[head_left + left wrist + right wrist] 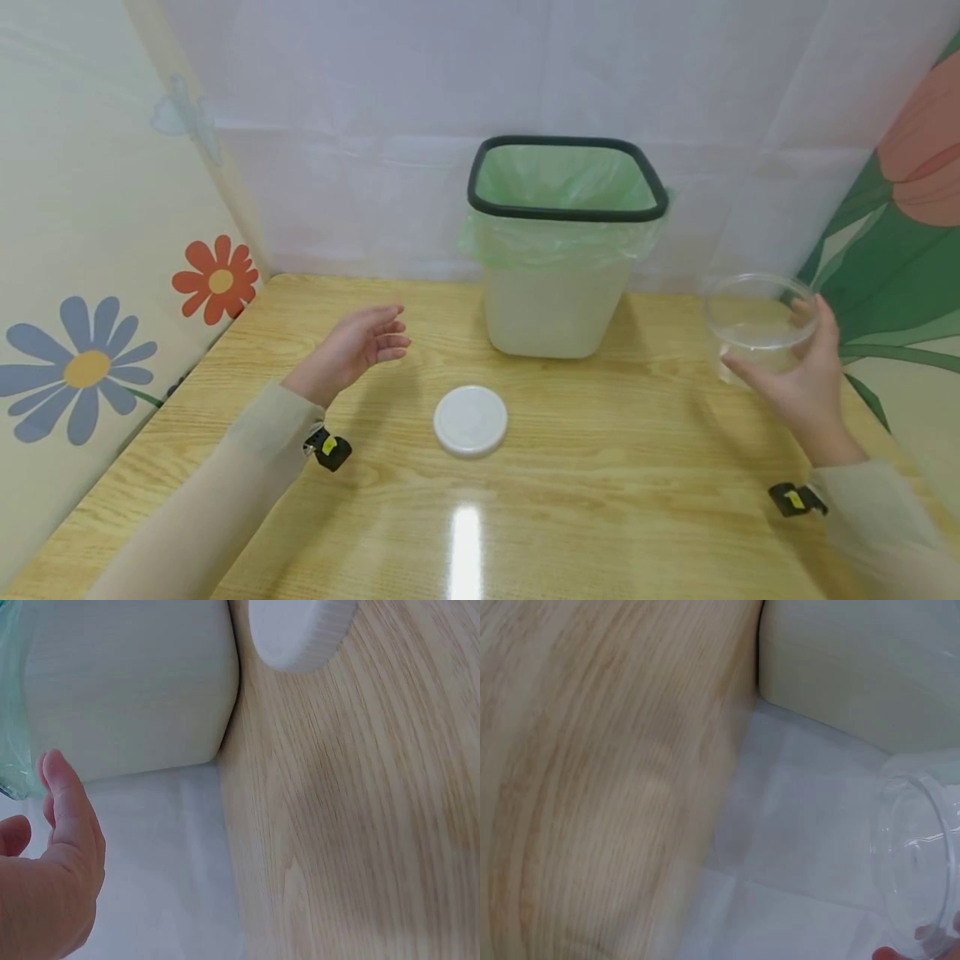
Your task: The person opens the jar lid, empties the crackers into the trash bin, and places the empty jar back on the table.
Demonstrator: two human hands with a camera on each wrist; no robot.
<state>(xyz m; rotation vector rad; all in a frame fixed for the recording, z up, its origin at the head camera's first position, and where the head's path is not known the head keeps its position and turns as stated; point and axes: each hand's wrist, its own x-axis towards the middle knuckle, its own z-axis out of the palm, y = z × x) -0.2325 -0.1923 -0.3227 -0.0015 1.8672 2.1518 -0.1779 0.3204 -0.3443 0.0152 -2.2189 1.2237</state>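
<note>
My right hand [812, 390] grips a clear plastic jar [750, 343] at the right of the head view, thumb on the near side and fingers round the far side. The jar is raised above the table with its round rim up. In the right wrist view the jar [911, 847] shows at the right edge, red-lit fingertips [889, 952] below it. Above the left part of the table, my left hand [348, 350] hangs with loosely bent fingers and nothing in it. A round white lid [470, 420] lies flat between the hands; its ribbed side [334, 634] shows in the left wrist view.
A cream waste bin [555, 312] with a black rim and green liner bag [562, 242] stands at the back middle of the wooden table [600, 500]. White cloth [360, 167] hangs behind it. Flower-printed panels [82, 208] flank both sides.
</note>
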